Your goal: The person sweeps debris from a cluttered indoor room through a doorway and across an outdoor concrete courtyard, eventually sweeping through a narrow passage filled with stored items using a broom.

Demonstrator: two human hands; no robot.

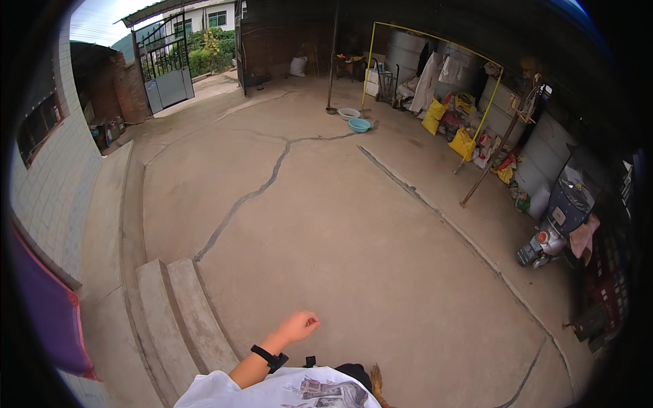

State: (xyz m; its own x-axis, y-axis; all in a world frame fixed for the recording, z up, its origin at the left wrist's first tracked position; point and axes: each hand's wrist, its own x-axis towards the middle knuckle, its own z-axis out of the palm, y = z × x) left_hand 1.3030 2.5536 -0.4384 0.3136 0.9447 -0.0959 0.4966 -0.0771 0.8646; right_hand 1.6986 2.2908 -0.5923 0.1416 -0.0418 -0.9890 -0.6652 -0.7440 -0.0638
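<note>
From where I stand, open floor [326, 238] extends ahead of the left hand [297, 327]. Obstacles: concrete steps [192, 306] at the hand's left; a white basin [349, 113] and blue basin [359, 125] near a post [333, 61], far ahead; a yellow frame [368, 68], slanted pole [500, 143] and motorbike [544, 243] along the right.

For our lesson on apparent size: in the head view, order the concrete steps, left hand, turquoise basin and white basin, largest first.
1. Concrete steps
2. Left hand
3. Turquoise basin and white basin: too alike to rank.
</note>
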